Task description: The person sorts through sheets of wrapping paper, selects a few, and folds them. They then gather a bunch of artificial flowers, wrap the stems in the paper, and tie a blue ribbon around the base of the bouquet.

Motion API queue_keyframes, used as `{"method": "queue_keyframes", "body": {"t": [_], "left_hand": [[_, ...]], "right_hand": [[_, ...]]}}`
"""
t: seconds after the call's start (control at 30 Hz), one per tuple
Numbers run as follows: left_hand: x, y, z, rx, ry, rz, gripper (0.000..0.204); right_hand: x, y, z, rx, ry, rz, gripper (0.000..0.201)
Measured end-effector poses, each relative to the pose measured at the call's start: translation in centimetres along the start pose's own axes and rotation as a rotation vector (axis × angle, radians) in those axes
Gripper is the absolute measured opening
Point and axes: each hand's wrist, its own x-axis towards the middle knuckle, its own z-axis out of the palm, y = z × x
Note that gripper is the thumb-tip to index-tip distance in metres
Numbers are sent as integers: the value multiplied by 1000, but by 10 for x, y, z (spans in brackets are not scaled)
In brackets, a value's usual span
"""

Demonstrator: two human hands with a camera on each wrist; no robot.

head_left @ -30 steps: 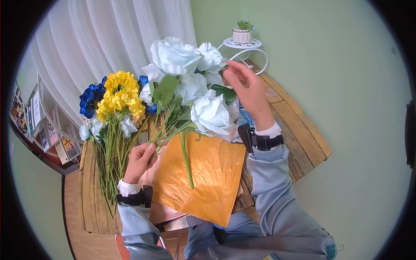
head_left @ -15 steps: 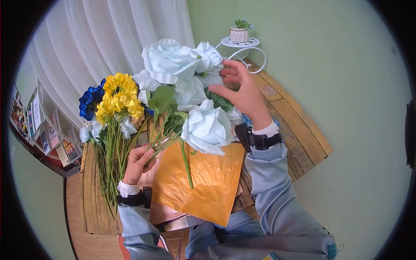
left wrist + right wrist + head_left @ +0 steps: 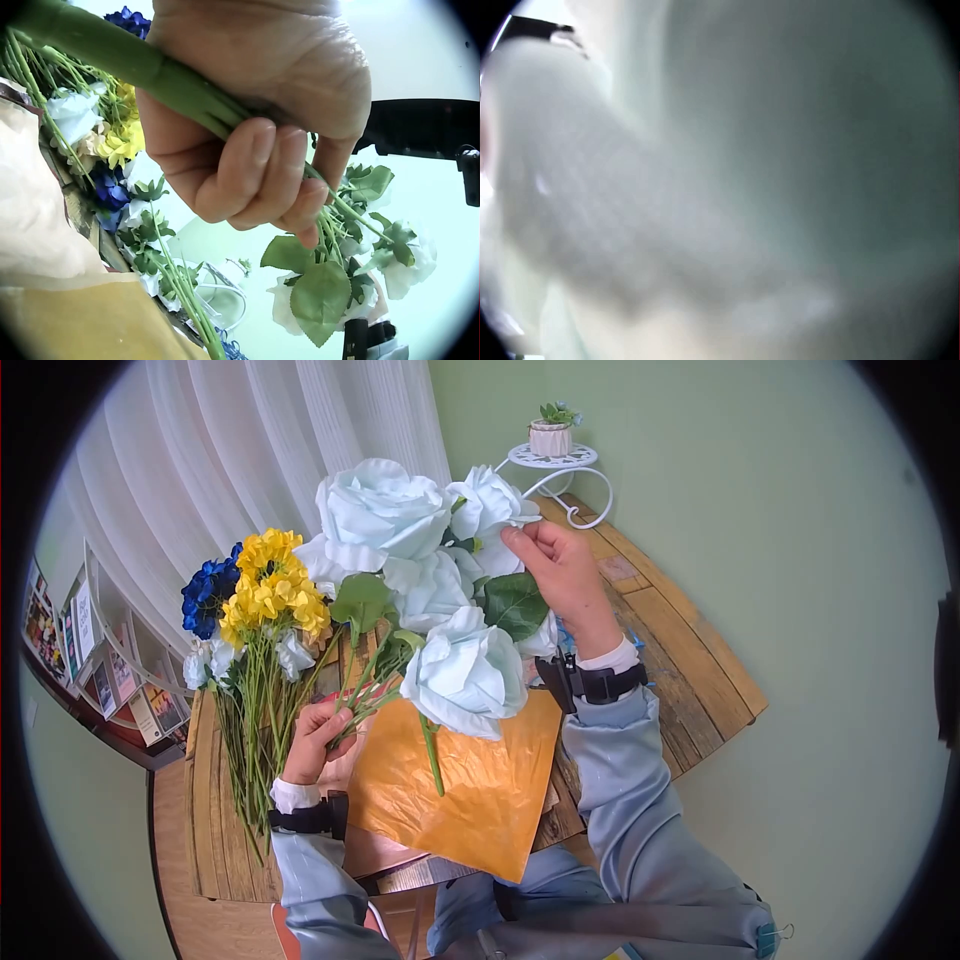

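Note:
In the head view, a bunch of large pale blue artificial roses (image 3: 385, 510) with green leaves is held up over the table. My left hand (image 3: 318, 738) grips its stems; the left wrist view shows the fingers curled round a thick green stem (image 3: 112, 60) that splits into thinner ones. At the bunch's right side, my right hand (image 3: 565, 575) pinches the edge of a rose between thumb and fingers. Pale blurred shapes fill the right wrist view, hiding the fingertips. A separate green stem (image 3: 433, 760) shows below the front rose (image 3: 465, 675).
Yellow hydrangeas (image 3: 275, 590), blue hydrangeas (image 3: 208, 598) and small pale roses lie with long stems on the wooden table (image 3: 690, 670) at left. Orange wrapping paper (image 3: 450, 800) covers the front middle. A white plant stand (image 3: 552, 457) with a potted plant (image 3: 550, 435) is at the back.
The rose bunch has tilted down and slightly left, toward me. My right hand has gone from loosely spread fingers beside the blooms to pinching one. The left hand keeps its grip in place.

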Motion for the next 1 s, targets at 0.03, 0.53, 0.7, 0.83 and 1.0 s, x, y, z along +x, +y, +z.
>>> {"method": "queue_keyframes", "body": {"t": [0.03, 0.53, 0.7, 0.83, 1.0], "left_hand": [[1, -5, -3, 19, -17, 20, 27], [-1, 5, 5, 50, 16, 12, 30], [0, 2, 1, 89, -30, 55, 32], [-1, 2, 3, 16, -50, 36, 25], [-1, 4, 8, 30, -26, 8, 25]], "right_hand": [[0, 0, 0, 1, 0, 1, 19], [-20, -23, 13, -693, 28, -473, 29], [-21, -15, 18, -780, 112, -452, 27], [-23, -12, 22, -818, 59, -372, 24], [-21, -8, 24, -781, 104, -383, 16]]}}
